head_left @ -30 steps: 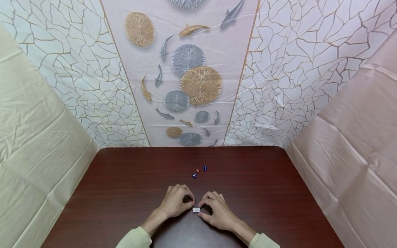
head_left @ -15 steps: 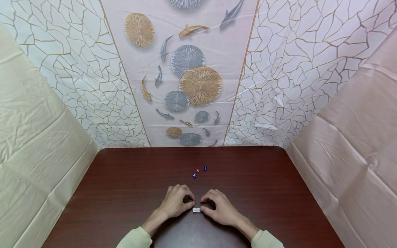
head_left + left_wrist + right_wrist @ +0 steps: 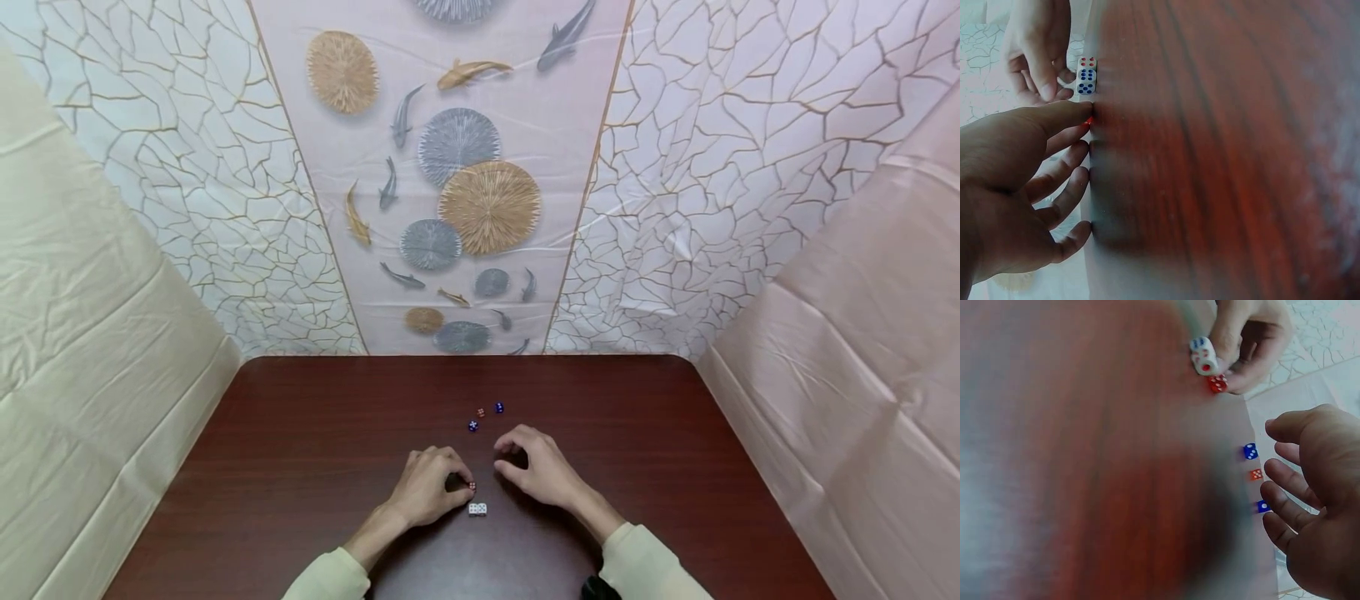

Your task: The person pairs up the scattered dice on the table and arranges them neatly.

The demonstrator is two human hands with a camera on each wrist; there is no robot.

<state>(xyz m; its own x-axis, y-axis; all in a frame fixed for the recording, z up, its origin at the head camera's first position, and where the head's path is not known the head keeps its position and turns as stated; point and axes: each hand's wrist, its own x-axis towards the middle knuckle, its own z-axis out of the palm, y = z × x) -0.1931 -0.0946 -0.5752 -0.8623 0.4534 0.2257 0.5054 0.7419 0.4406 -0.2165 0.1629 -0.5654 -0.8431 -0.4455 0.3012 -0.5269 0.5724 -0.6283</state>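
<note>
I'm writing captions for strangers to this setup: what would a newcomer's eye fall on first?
Probably the wall panel behind the dark red table, printed with gold and grey fish and round discs. Next, on that table, the left hand pinches a red die, with two white dice side by side just below it in the head view. Farther back lie two blue dice and another red die.
</note>
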